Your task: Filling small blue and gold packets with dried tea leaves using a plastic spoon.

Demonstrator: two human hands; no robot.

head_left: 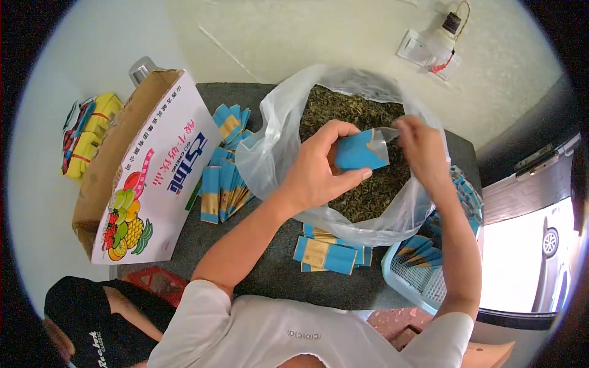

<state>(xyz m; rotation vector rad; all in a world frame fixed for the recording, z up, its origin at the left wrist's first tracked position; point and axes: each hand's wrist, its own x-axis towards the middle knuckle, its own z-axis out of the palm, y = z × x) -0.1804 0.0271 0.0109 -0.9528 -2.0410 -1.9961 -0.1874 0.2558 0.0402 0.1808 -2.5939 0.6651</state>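
A blue and gold packet (361, 152) with a clear plastic end is held by my left hand (322, 170), above a clear plastic bag (276, 133) of dark dried leaves (363, 195). My right hand (421, 149) is just right of the packet's clear end, fingers bent and blurred; whether it holds anything is hard to tell. More blue and gold packets lie in a pile (223, 184) left of the bag and in a small stack (324, 255) on the dark table in front of it.
A large printed cardboard box (161, 184) stands at the left. A light blue plastic basket (414, 287) with packets is at the right, partly behind my right arm. A person in a black shirt (106, 317) is at the lower left. A wall socket (416, 48) holds a plug.
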